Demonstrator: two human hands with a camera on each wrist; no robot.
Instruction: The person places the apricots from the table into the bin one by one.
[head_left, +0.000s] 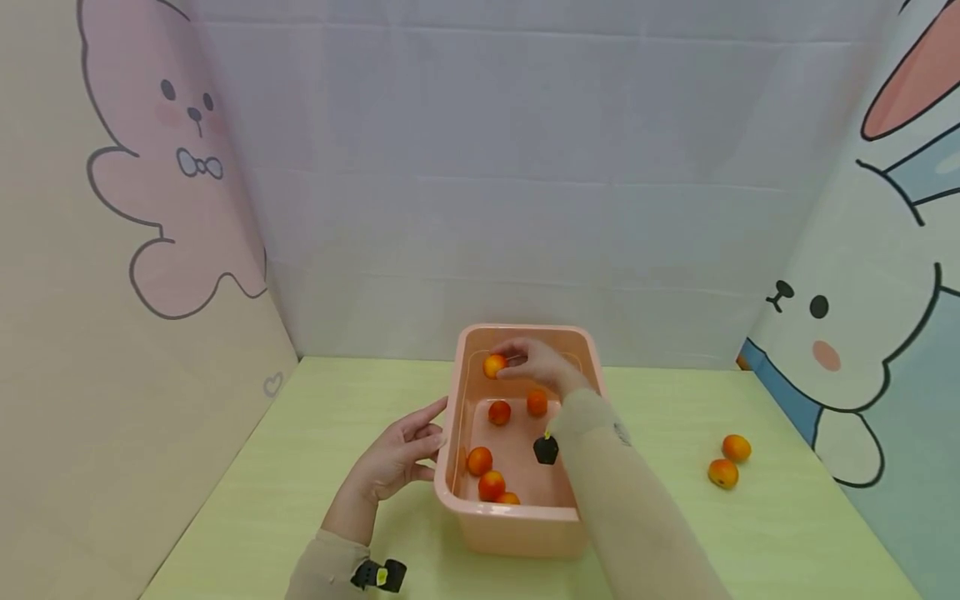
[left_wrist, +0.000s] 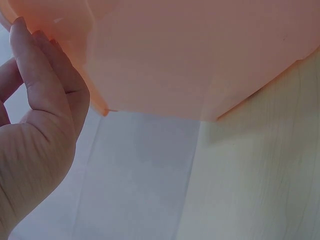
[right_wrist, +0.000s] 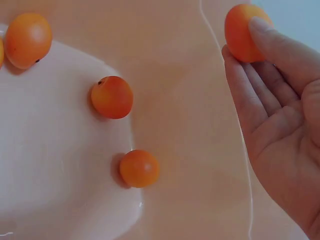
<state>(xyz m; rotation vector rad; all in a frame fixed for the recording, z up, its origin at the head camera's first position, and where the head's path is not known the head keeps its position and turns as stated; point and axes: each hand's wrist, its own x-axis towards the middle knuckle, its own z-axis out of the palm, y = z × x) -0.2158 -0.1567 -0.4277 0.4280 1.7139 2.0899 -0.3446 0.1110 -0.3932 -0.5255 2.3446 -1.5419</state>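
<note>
My right hand (head_left: 536, 364) is over the far part of a pink plastic bin (head_left: 519, 529). Between thumb and fingertips it pinches an orange-red apricot (right_wrist: 245, 31), held above the bin floor. Inside the bin lie several more apricots: two towards the far end, one of them red-orange (head_left: 537, 403), and a group by the near left corner, including one apricot (head_left: 480, 461). My left hand (head_left: 401, 454) is at the bin's left side, its fairly straight fingers (left_wrist: 37, 75) resting along the outer wall, fingertips close to the rim.
Two yellow-orange apricots (head_left: 723, 473) lie together on the light green table (head_left: 660, 533), right of the bin. A pale cloth wall (head_left: 525, 208) stands behind the bin, with cartoon-printed panels on both sides.
</note>
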